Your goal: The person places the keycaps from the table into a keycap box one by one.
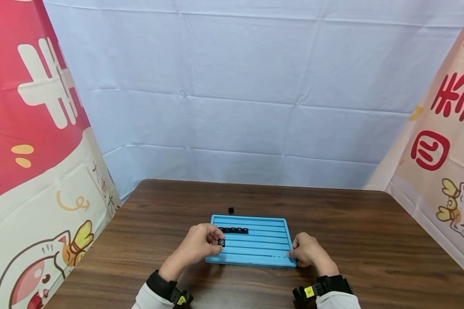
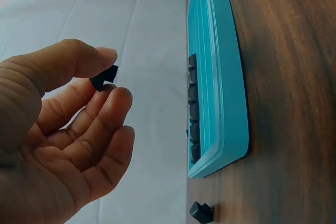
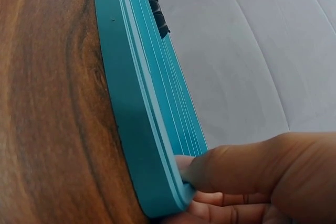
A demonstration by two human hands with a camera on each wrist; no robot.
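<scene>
My left hand [image 1: 201, 242] pinches a small black keycap [image 1: 221, 243] between thumb and fingers, just above the left part of a light blue ridged tray [image 1: 255, 251]. The left wrist view shows the keycap [image 2: 105, 77] held tilted at the fingertips. A short row of black keycaps [image 1: 236, 230] stands in one of the tray's upper grooves, at the left. At the tray's near right corner my right hand [image 1: 309, 253] grips the rim, thumb on top. In the right wrist view the blue tray [image 3: 134, 103] partly hides the fingers of that hand.
One loose black keycap [image 1: 231, 210] lies on the brown wooden table [image 1: 170, 197] behind the tray. Another loose keycap [image 2: 202, 212] lies off the tray's left end. A pale cloth [image 1: 236, 107] hangs behind the table, with printed cloths at both sides.
</scene>
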